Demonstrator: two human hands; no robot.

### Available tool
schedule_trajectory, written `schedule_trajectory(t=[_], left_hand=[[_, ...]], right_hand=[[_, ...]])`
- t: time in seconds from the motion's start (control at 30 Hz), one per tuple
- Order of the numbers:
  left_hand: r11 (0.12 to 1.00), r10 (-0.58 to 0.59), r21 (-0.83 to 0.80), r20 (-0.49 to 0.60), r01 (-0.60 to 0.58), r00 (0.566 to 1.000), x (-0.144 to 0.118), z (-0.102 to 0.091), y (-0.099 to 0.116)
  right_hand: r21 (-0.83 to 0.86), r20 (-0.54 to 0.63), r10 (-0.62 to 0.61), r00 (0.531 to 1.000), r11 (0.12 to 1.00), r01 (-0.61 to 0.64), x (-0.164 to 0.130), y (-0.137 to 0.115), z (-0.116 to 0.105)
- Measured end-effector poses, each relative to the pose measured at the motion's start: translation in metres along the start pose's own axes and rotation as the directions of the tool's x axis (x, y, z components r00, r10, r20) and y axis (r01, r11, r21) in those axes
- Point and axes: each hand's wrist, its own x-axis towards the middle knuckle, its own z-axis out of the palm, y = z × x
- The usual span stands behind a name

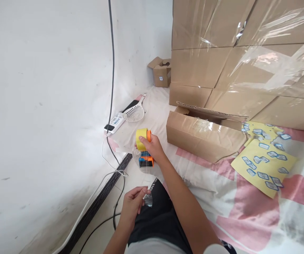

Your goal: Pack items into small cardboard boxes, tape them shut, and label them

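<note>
My right hand (pixel 154 146) is wrapped round a tape dispenser (pixel 146 159) with orange and blue parts, above the edge of the cloth-covered surface. On the dispenser sits a yellowish tape roll (pixel 141 137), my thumb resting against it. Clear film shows around its lower end. Lower down, over my lap, my left hand (pixel 135 201) is closed, thumb against fingers, on a small clear piece of tape (pixel 148 200). Whether this piece joins the roll I cannot tell. Right of the dispenser lies a long cardboard box (pixel 199 134) with its top flap raised.
Stacked cartons (pixel 207 67) wrapped in film stand behind. Yellow label sheets (pixel 264 165) lie on the right. A white perforated scoop (pixel 134 113) rests near a packaged item (pixel 115 122). A small open box (pixel 162 74) is in the corner. Cables (pixel 112 70) hang along the left wall.
</note>
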Motion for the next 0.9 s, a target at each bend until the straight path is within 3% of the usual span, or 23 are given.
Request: schedule_trajectory(t=[0.17,0.5,0.73,0.9], left_hand=[[0.999,0.031,-0.011,-0.04,-0.031,0.999,0.008,0.006,-0.014],[0.973,0.23,0.036,0.0,-0.229,0.973,0.086,0.017,-0.016],[0.942,0.335,-0.002,-0.007,-0.335,0.942,0.102,0.022,-0.034],[0.932,0.361,-0.011,-0.016,-0.361,0.932,0.111,0.026,-0.035]], right_hand=[[-0.016,-0.068,-0.005,0.998,1.0,0.004,0.0,0.001,0.004],[-0.077,-0.07,-0.039,0.997,0.996,0.034,0.001,0.004,0.005],[-0.108,-0.053,-0.07,0.996,0.992,0.064,0.001,0.006,0.004],[-0.135,-0.052,-0.066,0.996,0.989,0.058,0.001,0.006,0.004]])
